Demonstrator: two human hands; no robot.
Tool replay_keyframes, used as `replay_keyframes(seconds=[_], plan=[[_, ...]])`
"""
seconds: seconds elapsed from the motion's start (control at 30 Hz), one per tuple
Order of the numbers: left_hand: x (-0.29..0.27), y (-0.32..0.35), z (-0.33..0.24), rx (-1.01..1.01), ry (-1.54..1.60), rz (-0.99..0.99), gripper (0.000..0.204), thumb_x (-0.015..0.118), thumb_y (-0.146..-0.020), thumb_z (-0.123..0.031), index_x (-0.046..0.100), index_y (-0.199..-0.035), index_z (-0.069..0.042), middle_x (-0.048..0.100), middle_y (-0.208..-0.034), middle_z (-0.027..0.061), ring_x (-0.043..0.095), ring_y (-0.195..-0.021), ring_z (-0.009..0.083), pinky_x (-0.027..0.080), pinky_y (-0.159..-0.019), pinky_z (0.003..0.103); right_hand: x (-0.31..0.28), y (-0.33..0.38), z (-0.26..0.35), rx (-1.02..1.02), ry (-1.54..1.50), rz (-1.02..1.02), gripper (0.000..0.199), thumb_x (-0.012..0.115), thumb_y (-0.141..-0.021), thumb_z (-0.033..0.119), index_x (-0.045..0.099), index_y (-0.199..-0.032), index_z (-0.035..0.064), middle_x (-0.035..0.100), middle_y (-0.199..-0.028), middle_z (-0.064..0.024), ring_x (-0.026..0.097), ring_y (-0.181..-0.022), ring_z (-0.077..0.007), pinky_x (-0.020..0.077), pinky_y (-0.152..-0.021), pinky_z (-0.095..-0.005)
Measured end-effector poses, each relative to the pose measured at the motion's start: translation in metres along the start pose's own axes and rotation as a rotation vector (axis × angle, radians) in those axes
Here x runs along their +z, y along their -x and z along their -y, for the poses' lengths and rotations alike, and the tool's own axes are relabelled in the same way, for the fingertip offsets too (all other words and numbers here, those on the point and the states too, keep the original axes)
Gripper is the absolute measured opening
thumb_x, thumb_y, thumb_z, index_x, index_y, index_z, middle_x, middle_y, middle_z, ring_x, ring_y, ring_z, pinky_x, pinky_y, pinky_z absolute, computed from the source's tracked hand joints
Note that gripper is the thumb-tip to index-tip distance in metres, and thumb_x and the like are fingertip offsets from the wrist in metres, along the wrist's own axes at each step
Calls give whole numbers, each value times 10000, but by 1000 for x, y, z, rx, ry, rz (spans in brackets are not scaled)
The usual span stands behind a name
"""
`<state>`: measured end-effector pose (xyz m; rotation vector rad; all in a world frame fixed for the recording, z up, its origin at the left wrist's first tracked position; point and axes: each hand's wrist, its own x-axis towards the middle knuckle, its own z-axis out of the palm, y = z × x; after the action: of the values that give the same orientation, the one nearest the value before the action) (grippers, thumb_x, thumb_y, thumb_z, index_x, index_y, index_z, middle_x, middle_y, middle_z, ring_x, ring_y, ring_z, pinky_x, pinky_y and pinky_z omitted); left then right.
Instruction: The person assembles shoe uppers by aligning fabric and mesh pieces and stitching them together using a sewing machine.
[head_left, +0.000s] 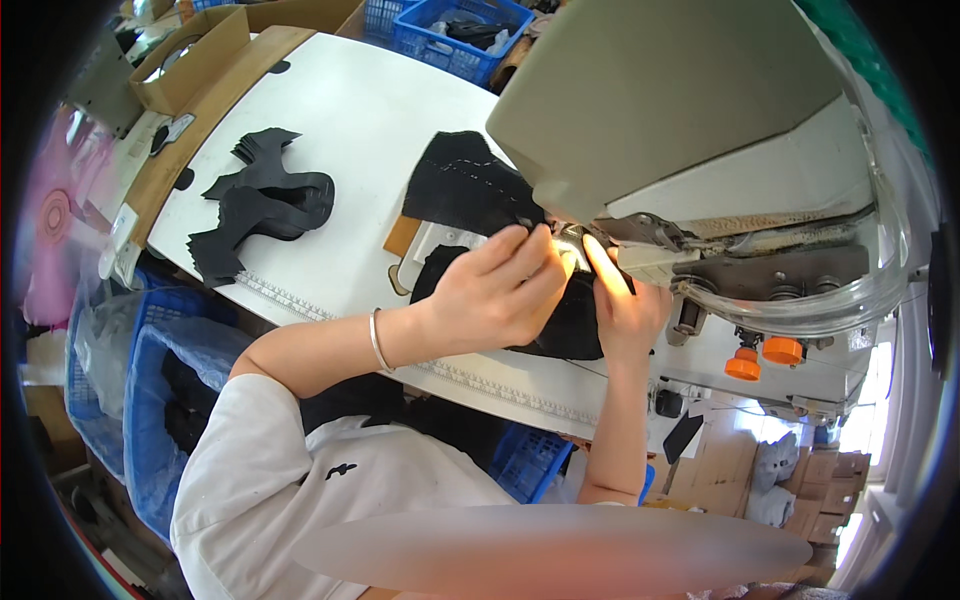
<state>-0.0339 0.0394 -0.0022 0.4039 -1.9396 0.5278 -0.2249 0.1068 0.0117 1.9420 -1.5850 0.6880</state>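
Observation:
A black fabric piece [470, 185] with a pale stitched line lies under the sewing machine [680, 100], its near part [570, 325] below my hands. Close to the lit needle area, my left hand [500, 288] is closed, thumb and fingers pinching the edge of the fabric. On the other side of the light, my right hand [630, 300] has its index finger stretched toward the needle and its other fingers curled at the fabric. The needle and the pinched edge are mostly hidden by my fingers and the machine head.
Stacked black cut pieces [265, 200] lie on the white table [350, 110] at the left. Orange knobs [760, 355] stick out from the machine at right. A blue crate [465, 35] stands behind, and a lined blue bin [150, 400] is at the lower left.

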Motion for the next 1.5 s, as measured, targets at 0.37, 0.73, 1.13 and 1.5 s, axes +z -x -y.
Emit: replay_keyframes(seconds=[0.37,0.73,1.13,1.5], plan=[[-10,7,29,-3,238,16,260,676,-615,-97,706,-860,-13,634,-952,90,643,-918,263,523,-811,349,-27,-12,53,-207,210,50,360,682,-660,-39,718,-1001,73,513,-802,-21,512,-675,-174,452,-544,-288],[-5,3,55,-3,478,49,253,710,-673,-11,710,-925,-30,684,-962,77,646,-889,219,513,-866,389,-23,-15,62,-120,274,20,371,688,-653,-44,719,-1008,59,522,-781,-24,522,-689,-175,461,-566,-272],[1,-4,71,-24,579,121,139,645,-714,-26,679,-849,-32,692,-954,77,643,-922,238,481,-896,368,-10,-18,37,-70,212,-70,375,730,-700,21,729,-1051,150,629,-934,14,593,-772,-177,509,-639,-312],[59,8,112,-292,582,528,52,663,-779,-47,673,-820,-15,638,-747,96,601,-692,201,497,-628,338,-4,-4,27,19,222,20,356,719,-799,159,695,-1144,243,656,-971,7,627,-876,-213,513,-763,-369]])
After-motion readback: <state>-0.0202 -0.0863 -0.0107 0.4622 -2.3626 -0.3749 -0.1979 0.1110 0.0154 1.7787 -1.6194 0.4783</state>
